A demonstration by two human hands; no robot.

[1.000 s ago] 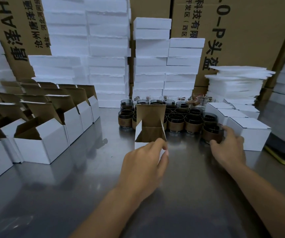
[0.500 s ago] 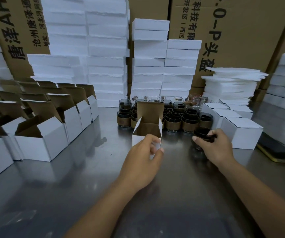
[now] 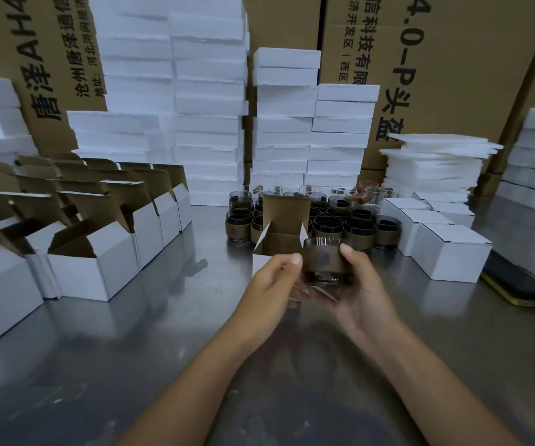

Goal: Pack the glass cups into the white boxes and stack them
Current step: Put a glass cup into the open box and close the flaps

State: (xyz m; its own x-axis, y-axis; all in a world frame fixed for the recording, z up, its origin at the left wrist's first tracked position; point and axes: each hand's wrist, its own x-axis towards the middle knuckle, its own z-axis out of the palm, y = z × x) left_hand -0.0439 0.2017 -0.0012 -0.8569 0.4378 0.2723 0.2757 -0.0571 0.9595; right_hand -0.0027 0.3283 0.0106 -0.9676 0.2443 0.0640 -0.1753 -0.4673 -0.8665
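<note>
The grip of the right hand [image 3: 361, 284] is closed around a glass cup [image 3: 322, 260]. The thumb lies on its brown sleeve and the fingers curl beneath the base. The left hand [image 3: 272, 284] closes in from the other side, thumb tip against the sleeve and fingers apparently under the glass, though blur hides their exact contact. Two hands likely serve to steady a smooth, breakable thing and turn it square to the opening.

The cup is upright, off the worktop [image 3: 163, 349] and just in front of the open box [image 3: 283, 241]. The box's lid and side flaps stand up, so its mouth is clear for the cup to go straight down. The cup is not yet inside.

Behind the box the remaining cups [image 3: 343, 225] stand packed together within easy reach of the right arm. To their right sit closed boxes [image 3: 449, 252], probably filled ones set aside on the side where stacking is handy. On the left, rows of empty boxes [image 3: 98, 272] wait with lids raised, ready for the left hand to pull one over. Foam slabs [image 3: 208, 123] and brown cartons [image 3: 452, 75] stand along the back, out of the working space.
</note>
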